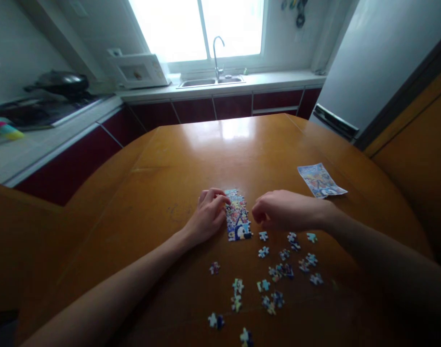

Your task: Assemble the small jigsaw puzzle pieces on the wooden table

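A partly joined jigsaw puzzle lies flat on the wooden table, a narrow upright strip with knobbed edges and a blue-and-white cartoon figure at its near end. My left hand rests along its left side, fingers loosely bent and apart, fingertips touching the edge. Just right of the strip is my right hand, its fingers curled inward; whatever they hold, if anything, is hidden behind the hand. Below it lie loose puzzle pieces, among them a pale blue piece and another blue-and-white piece.
More loose pieces are scattered over the near part of the table. A creased picture sheet lies at the right. Beyond the table are a sink, a microwave, a pan on the stove and a fridge.
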Demonstrator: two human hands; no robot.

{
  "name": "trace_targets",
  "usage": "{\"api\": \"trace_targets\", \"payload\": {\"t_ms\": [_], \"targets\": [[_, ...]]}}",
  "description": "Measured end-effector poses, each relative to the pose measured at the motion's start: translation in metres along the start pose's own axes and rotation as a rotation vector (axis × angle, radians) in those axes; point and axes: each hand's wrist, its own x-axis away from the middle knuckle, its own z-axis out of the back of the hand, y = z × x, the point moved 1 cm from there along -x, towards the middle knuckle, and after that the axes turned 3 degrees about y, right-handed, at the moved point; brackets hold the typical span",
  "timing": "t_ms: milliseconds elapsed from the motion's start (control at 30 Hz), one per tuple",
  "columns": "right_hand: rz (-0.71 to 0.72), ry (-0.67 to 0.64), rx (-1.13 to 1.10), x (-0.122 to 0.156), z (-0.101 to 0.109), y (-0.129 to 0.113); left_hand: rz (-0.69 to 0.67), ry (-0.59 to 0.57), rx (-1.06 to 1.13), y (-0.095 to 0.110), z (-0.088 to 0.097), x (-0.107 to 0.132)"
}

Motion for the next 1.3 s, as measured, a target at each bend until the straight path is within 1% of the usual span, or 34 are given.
{"api": "trace_targets", "payload": {"t_ms": [33, 100, 167, 233, 433, 733, 833, 900, 967, 1033, 1100, 1200, 1300], "targets": [[-0.018, -0.044, 0.081, 0.004, -0.004, -0.010, -0.001, 0.004, -0.002, 0.000, 0.000, 0.000], [0.014, -0.077, 0.189, 0.008, -0.013, -0.026, -0.006, 0.009, -0.005, 0.000, -0.001, 0.000], [0.056, -0.109, 0.232, 0.009, -0.022, -0.035, -0.009, 0.010, -0.010, -0.001, -0.001, 0.000], [0.072, -0.135, 0.248, 0.007, -0.029, -0.039, -0.012, 0.007, -0.013, -0.003, -0.002, 0.001], [0.034, -0.157, 0.261, 0.005, -0.038, -0.041, -0.014, 0.002, -0.020, -0.004, -0.003, 0.002], [0.057, -0.164, 0.262, 0.003, -0.042, -0.039, -0.015, 0.003, -0.015, -0.003, -0.002, 0.000], [0.067, -0.191, 0.236, 0.002, -0.041, -0.035, -0.018, 0.002, -0.014, -0.003, -0.002, 0.000], [0.096, -0.220, 0.166, 0.000, -0.037, -0.031, -0.017, 0.003, -0.012, -0.003, -0.003, 0.000], [0.163, -0.226, 0.032, -0.002, -0.030, -0.025, -0.012, 0.001, -0.010, -0.002, -0.003, 0.001], [0.244, -0.177, -0.144, -0.004, -0.020, -0.019, -0.004, -0.004, -0.011, -0.001, -0.002, 0.001], [0.279, -0.094, -0.317, -0.007, -0.009, -0.013, -0.001, -0.009, -0.011, -0.001, -0.001, 0.000], [0.235, 0.039, -0.522, -0.014, 0.000, 0.000, -0.002, -0.017, -0.016, -0.001, 0.000, 0.000], [0.123, 0.212, -0.704, -0.027, -0.003, 0.016, -0.004, -0.013, -0.018, -0.001, 0.000, 0.000]]}}
